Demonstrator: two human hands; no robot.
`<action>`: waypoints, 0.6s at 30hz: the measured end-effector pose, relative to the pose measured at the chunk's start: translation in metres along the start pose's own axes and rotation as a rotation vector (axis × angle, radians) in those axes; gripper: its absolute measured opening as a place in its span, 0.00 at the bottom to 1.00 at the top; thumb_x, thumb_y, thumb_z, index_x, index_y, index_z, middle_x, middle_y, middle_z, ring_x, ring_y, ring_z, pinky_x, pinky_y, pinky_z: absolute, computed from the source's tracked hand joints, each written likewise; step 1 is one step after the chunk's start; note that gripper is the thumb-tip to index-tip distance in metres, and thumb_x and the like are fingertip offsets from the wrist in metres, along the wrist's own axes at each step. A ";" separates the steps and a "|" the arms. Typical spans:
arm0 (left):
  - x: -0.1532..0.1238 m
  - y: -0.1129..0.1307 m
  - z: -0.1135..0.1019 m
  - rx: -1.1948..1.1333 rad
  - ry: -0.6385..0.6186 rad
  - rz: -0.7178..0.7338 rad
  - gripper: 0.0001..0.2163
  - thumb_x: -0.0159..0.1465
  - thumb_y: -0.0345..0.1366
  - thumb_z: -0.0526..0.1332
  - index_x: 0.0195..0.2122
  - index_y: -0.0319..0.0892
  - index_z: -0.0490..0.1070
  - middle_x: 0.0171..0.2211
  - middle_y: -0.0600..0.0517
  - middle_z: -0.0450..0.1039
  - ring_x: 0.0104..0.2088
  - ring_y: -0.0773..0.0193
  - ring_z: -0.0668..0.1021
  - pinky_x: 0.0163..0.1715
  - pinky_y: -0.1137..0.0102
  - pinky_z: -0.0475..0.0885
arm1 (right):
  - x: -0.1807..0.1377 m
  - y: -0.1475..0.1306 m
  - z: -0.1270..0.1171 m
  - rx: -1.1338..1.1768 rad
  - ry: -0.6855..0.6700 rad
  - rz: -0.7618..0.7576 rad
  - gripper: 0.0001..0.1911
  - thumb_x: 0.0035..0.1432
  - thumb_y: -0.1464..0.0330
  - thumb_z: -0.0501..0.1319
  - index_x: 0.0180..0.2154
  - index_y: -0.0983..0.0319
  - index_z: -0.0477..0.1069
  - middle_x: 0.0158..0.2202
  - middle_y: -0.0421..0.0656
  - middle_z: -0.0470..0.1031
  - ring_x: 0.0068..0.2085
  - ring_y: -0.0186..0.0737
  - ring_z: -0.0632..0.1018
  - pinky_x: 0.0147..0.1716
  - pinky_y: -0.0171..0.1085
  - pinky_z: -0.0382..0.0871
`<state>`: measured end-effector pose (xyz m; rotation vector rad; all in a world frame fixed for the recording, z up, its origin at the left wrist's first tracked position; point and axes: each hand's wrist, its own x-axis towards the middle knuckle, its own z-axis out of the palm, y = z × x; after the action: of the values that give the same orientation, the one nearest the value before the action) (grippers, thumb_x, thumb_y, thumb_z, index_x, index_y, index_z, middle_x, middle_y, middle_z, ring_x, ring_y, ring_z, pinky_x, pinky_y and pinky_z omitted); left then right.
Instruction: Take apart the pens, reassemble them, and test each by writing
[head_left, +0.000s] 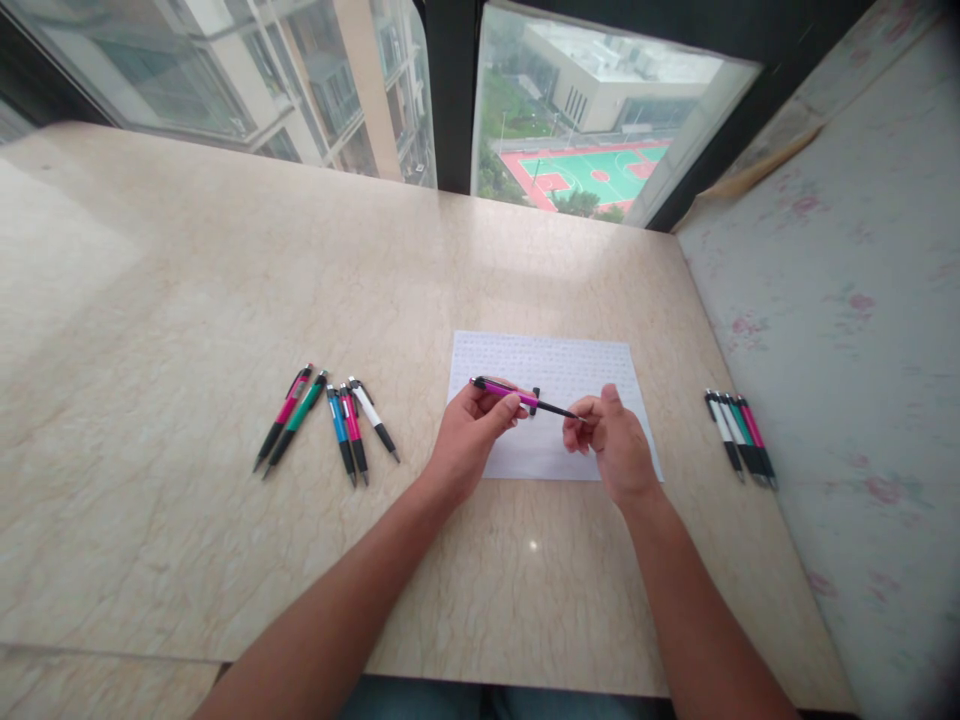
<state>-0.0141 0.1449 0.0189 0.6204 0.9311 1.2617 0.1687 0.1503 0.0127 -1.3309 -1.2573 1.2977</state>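
My left hand (472,432) is closed around the barrel of a pink and black pen (496,388), held level above a written sheet of paper (553,360). My right hand (616,440) pinches the thin black front end of that pen near its tip (564,410). Both hands hover over the paper's lower half. To the left, several pens (330,418) in pink, green, blue and white lie loose on the marble table (187,300). At the right edge lie several more pens (741,436) side by side.
Beyond the table's far edge is a window (585,110) that looks down on buildings and a sports court. A pale flowered surface (862,320) borders the table on the right.
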 end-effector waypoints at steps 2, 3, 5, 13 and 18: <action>0.002 0.001 -0.001 -0.044 0.071 0.001 0.11 0.56 0.39 0.70 0.36 0.40 0.73 0.35 0.50 0.78 0.32 0.68 0.76 0.35 0.72 0.68 | 0.003 0.002 -0.001 -0.138 0.067 -0.122 0.28 0.66 0.49 0.46 0.35 0.62 0.73 0.28 0.47 0.78 0.27 0.39 0.76 0.23 0.36 0.67; 0.003 0.001 -0.002 -0.066 0.102 0.004 0.11 0.55 0.39 0.70 0.36 0.40 0.73 0.34 0.50 0.77 0.32 0.69 0.75 0.35 0.73 0.68 | 0.004 0.004 0.000 -0.267 0.097 -0.203 0.23 0.66 0.51 0.50 0.39 0.62 0.74 0.34 0.48 0.79 0.32 0.41 0.78 0.28 0.39 0.70; 0.006 0.002 -0.004 -0.098 0.142 0.017 0.11 0.55 0.38 0.70 0.36 0.39 0.73 0.35 0.50 0.77 0.31 0.70 0.75 0.34 0.74 0.68 | 0.006 0.008 0.004 -0.555 0.111 -0.386 0.18 0.62 0.56 0.58 0.47 0.61 0.72 0.44 0.50 0.78 0.43 0.47 0.77 0.40 0.45 0.72; 0.008 -0.004 -0.006 -0.174 0.206 -0.001 0.11 0.55 0.37 0.70 0.35 0.38 0.73 0.35 0.50 0.77 0.30 0.72 0.73 0.32 0.75 0.67 | 0.010 0.028 0.017 -1.010 0.046 -0.578 0.25 0.61 0.62 0.59 0.58 0.62 0.64 0.54 0.52 0.72 0.56 0.54 0.69 0.54 0.52 0.63; 0.008 -0.004 -0.006 -0.172 0.207 -0.010 0.10 0.55 0.36 0.70 0.34 0.38 0.73 0.35 0.50 0.76 0.30 0.72 0.73 0.31 0.76 0.67 | 0.010 0.025 0.014 -0.866 0.095 -0.536 0.20 0.60 0.65 0.60 0.53 0.61 0.68 0.48 0.50 0.76 0.51 0.51 0.73 0.53 0.52 0.65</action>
<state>-0.0170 0.1514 0.0099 0.3539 0.9809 1.3993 0.1570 0.1566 -0.0148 -1.4238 -2.0391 0.2889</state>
